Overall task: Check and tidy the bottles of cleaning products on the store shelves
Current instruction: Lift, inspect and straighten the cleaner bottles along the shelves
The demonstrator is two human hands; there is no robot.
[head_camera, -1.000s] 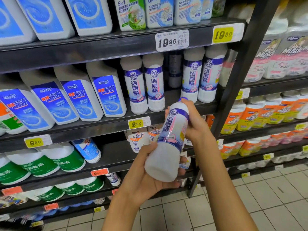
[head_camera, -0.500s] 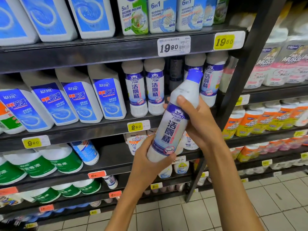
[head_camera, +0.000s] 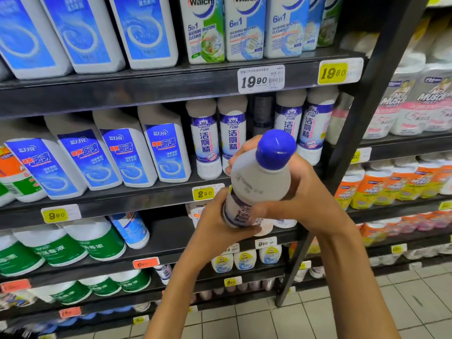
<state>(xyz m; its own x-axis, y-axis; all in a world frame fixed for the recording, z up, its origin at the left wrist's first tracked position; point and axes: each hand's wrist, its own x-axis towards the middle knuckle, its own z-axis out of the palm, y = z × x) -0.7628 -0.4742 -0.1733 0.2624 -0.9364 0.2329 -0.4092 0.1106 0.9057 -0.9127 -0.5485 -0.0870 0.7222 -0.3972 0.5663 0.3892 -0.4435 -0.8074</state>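
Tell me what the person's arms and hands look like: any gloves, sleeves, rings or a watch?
Both arms are bare as far up as the picture shows, with no sleeve in view. The left hand and the right hand wear no gloves, and no ring, watch or bracelet shows on the visible fingers or wrists.

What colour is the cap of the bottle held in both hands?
Blue. The cap tops a white bottle, clearest in the head view.

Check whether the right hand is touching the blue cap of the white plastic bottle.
Apart. The head view shows the right hand gripping the white plastic bottle at its shoulder, with bare white plastic visible below the blue cap.
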